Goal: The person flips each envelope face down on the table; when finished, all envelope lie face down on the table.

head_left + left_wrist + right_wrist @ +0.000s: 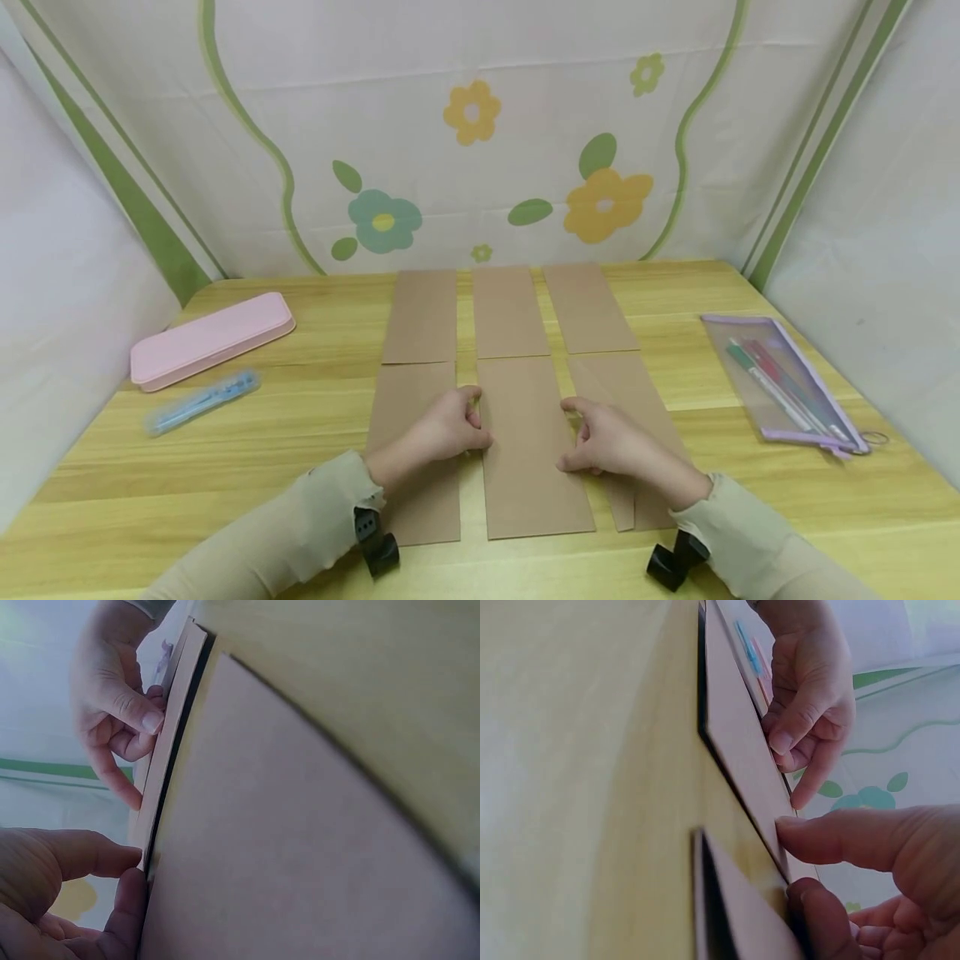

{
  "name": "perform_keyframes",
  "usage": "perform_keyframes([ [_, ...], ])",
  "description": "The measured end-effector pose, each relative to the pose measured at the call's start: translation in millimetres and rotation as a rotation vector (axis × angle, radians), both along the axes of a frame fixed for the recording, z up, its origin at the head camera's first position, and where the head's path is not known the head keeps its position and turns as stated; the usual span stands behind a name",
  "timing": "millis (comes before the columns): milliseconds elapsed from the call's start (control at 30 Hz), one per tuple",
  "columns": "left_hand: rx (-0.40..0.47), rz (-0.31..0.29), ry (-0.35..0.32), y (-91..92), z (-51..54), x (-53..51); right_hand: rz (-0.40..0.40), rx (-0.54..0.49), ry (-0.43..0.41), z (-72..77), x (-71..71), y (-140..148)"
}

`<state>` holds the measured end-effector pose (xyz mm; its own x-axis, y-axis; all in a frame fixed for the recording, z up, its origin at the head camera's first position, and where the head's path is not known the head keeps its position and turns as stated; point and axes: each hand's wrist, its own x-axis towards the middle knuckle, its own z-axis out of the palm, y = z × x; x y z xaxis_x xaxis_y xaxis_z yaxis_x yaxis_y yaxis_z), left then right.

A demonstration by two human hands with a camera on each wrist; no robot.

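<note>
Brown rectangular card pieces lie in two rows of three on the table. The middle front card is between the two hands. My left hand is at its left edge, thumb and forefinger spread apart along it, above the left front card. At the right edge is my right hand, its thumb and forefinger likewise apart. Below that hand lies the right front card, where two overlapping layers show at the near end. In the right wrist view the right thumb touches the middle card's edge.
A pink pencil case and a light blue translucent case lie at the left. On the right is a mesh pouch with purple trim, holding pens. Behind the back row of cards hangs a flowered curtain.
</note>
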<state>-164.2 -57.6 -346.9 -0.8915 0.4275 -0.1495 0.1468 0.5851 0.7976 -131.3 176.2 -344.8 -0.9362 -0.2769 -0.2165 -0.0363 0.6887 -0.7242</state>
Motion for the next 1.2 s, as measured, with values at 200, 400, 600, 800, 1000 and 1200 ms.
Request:
perform_keyframes([
  [200, 0.011, 0.017, -0.018, 0.1, -0.6, -0.2, 0.001, -0.003, 0.006, 1.0, 0.0, -1.0],
  [400, 0.050, 0.019, 0.008, -0.2, -2.8, 1.2, -0.011, -0.063, -0.008, 2.5, -0.4, 1.4],
  [600, 0.194, 0.009, -0.001, 5.7, -1.3, 0.8, -0.014, -0.172, -0.027, 11.1, -5.4, 11.3],
  [800, 0.371, 0.000, -0.132, 22.6, 0.0, -0.7, -0.033, -0.209, -0.062, 19.5, -7.5, 27.7],
  [1000, 0.500, -0.015, -0.269, 46.6, -2.2, 0.5, -0.047, -0.248, -0.071, 21.7, -6.3, 47.0],
  [1200, 0.502, -0.018, -0.259, 73.6, -4.4, -4.3, -0.053, -0.248, -0.032, 22.7, -3.2, 73.1],
])
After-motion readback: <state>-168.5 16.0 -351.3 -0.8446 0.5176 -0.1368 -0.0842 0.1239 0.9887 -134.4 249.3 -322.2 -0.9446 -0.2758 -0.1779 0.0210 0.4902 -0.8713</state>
